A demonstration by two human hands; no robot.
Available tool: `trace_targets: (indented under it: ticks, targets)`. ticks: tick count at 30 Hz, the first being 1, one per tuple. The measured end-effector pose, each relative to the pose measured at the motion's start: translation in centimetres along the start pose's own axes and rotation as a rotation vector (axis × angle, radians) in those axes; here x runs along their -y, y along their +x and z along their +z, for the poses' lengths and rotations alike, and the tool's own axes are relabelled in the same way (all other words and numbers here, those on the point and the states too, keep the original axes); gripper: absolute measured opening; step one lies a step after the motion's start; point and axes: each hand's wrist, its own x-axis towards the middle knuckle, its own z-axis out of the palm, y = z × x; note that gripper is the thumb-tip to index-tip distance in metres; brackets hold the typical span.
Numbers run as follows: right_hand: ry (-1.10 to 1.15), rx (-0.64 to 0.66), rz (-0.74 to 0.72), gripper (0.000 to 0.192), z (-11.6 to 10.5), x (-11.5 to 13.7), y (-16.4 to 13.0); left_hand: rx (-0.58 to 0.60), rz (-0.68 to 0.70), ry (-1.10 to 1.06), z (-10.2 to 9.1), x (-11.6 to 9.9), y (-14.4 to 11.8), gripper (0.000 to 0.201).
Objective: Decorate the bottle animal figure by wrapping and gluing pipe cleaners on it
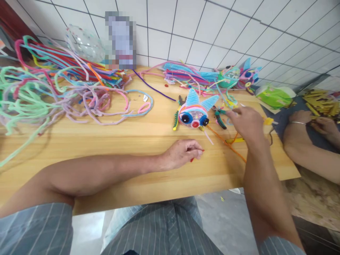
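My left hand point(183, 154) is closed over the table, pinching a short piece of red pipe cleaner point(203, 150) whose ends show at the fingers. My right hand point(247, 124) reaches across to the right, its fingers closed at the end of a green handle of the small pliers point(220, 118). Between and beyond the hands sits a pipe-cleaner animal head point(193, 111) with light blue ears, big blue-rimmed eyes and a red nose. Yellow-and-green handled pliers point(175, 120) lie partly hidden behind it. An orange pipe cleaner point(225, 141) runs from near the head toward my right forearm.
Bundles of coloured pipe cleaners point(71, 78) cover the table's left side. Another animal figure point(230, 76) lies by the tiled wall point(183, 32). A green packet point(275, 95) is at the right. Another person's arms point(308, 148) are beyond the table's right end, near gold strips point(322, 101).
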Motion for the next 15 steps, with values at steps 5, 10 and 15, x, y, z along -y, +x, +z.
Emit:
trace_targets:
  ticks: [5,10,15]
  targets:
    - [0.217,0.267,0.027,0.065,-3.8,-0.8,-8.2,-0.015,0.085,-0.078,-0.1,0.6,0.2,0.020]
    - [0.429,0.246,-0.010,0.039,-2.0,0.7,-12.7,-0.008,0.121,-0.073,-0.1,0.6,0.1,0.029]
    - [0.496,0.403,-0.116,0.026,0.8,2.5,-13.7,-0.006,0.155,0.018,0.0,0.4,-0.4,0.028]
